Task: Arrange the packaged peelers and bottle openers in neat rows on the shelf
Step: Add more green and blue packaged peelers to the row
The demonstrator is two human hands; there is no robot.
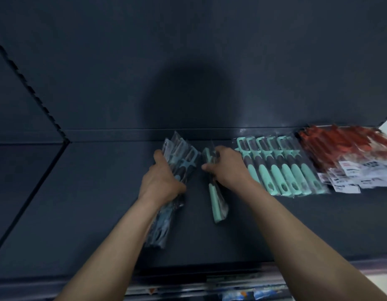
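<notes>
Dark grey shelf board [79, 203]: matt, smooth, painted-metal look. Row of mint-green peelers [281, 170]: matt plastic handles, each in a clear glossy film sleeve. Bundle of teal peeler packs [179, 161] and single mint peeler pack [217, 203]: same shiny, crinkled film. Red tool packs [344, 144]: glossy film, white paper labels [349, 186].

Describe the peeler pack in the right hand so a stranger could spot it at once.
Start at the dark shelf, where a row of mint-handled peelers lies right of the middle. Just left of that row, the right hand grips a single packaged peeler. It is one pack alone, neither laid in the row nor part of the bundle in the left hand.
</notes>
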